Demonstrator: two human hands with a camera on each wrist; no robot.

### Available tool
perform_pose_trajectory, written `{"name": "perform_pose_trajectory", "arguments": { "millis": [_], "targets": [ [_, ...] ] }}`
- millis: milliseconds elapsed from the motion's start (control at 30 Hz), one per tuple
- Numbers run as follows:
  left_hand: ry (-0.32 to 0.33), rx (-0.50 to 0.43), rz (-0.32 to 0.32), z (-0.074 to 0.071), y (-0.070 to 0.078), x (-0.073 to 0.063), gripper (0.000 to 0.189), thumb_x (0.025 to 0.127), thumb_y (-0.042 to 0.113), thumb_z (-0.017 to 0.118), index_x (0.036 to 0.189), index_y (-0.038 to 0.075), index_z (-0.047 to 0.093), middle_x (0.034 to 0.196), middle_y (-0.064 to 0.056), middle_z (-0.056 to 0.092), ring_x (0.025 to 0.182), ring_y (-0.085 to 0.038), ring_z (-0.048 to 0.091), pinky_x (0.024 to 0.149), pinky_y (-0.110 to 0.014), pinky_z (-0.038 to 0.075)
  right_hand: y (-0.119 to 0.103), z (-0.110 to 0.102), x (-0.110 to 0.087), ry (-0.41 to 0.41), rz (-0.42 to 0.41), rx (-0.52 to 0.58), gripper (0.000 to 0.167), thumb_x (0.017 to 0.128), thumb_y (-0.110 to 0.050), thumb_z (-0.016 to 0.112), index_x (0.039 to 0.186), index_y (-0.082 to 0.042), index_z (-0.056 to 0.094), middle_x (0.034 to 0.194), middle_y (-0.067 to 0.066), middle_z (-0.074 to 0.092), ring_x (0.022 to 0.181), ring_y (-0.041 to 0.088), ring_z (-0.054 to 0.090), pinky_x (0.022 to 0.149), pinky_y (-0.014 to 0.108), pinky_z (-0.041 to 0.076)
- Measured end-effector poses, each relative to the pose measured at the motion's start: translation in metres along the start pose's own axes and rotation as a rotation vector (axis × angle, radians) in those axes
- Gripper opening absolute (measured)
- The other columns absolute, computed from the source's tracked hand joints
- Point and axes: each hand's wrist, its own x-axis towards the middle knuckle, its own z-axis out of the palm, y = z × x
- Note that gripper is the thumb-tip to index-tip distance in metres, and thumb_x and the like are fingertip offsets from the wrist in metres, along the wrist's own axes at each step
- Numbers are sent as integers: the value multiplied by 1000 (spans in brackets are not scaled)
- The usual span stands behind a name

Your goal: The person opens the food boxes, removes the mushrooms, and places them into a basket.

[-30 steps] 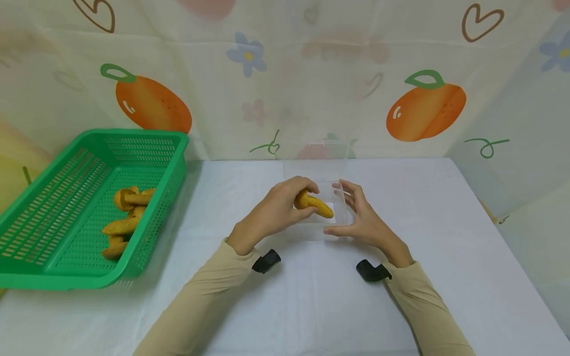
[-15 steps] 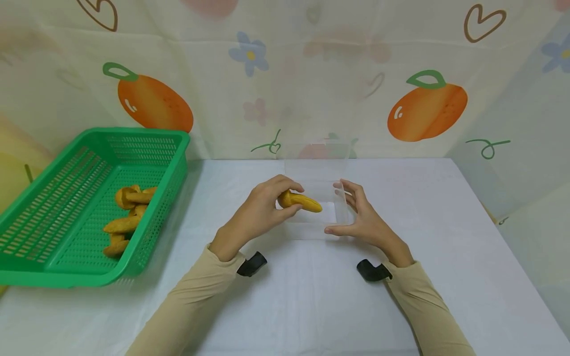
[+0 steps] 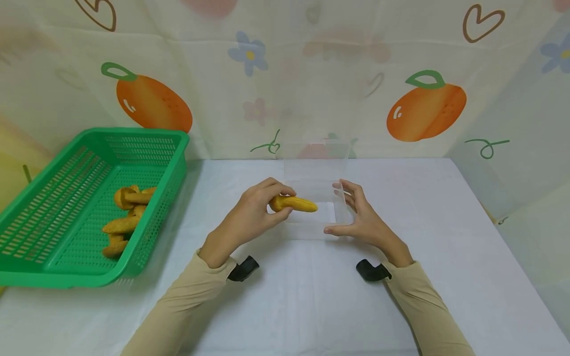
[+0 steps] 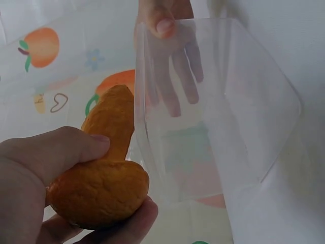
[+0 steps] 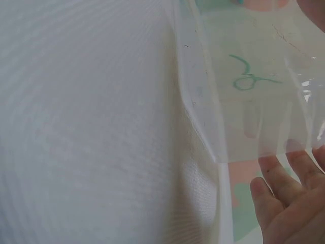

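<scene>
In the head view my left hand (image 3: 255,210) pinches a yellow-brown mushroom (image 3: 296,203) between thumb and fingers. Its rounded cap sits in the hand; the tapered stem points right over the clear plastic box (image 3: 307,231). The left wrist view has the mushroom (image 4: 101,195) close up, beside the box wall (image 4: 254,101). My right hand (image 3: 362,220) holds the box's right side, thumb at the front and fingers toward the back. Through the clear plastic those fingers (image 4: 185,71) show in the left wrist view.
A green perforated basket (image 3: 175,170) stands at the left with several mushrooms (image 3: 122,226) inside. Behind the box rises a clear upright panel (image 3: 316,160), close to the patterned cloth backdrop (image 3: 289,74). White cloth (image 3: 311,296) covers the table.
My left hand has drawn back to the left with the mushroom, whose stem now lies more level. The right hand and the box stay in place.
</scene>
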Motion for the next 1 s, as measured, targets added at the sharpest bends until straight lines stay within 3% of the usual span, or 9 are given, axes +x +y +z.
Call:
{"name": "perform_pose_trajectory", "arguments": {
  "millis": [567,1000],
  "targets": [
    [47,27,-53,-16,-10,-24,24,85,6,76,108,9,67,104,-2,65,83,-12,55,72,-27,51,1,-1,0,-4,-17,3,114,73,-22,90,156,-18,11,162,4,23,151,38,20,120,61,21],
    [131,69,-41,-33,-17,-40,24,84,5,77,106,9,67,97,-1,64,80,-10,52,68,-25,46,0,0,0,-4,-21,16,114,73,-21,90,156,-18,12,162,4,23,151,38,19,121,61,19]
  ]
}}
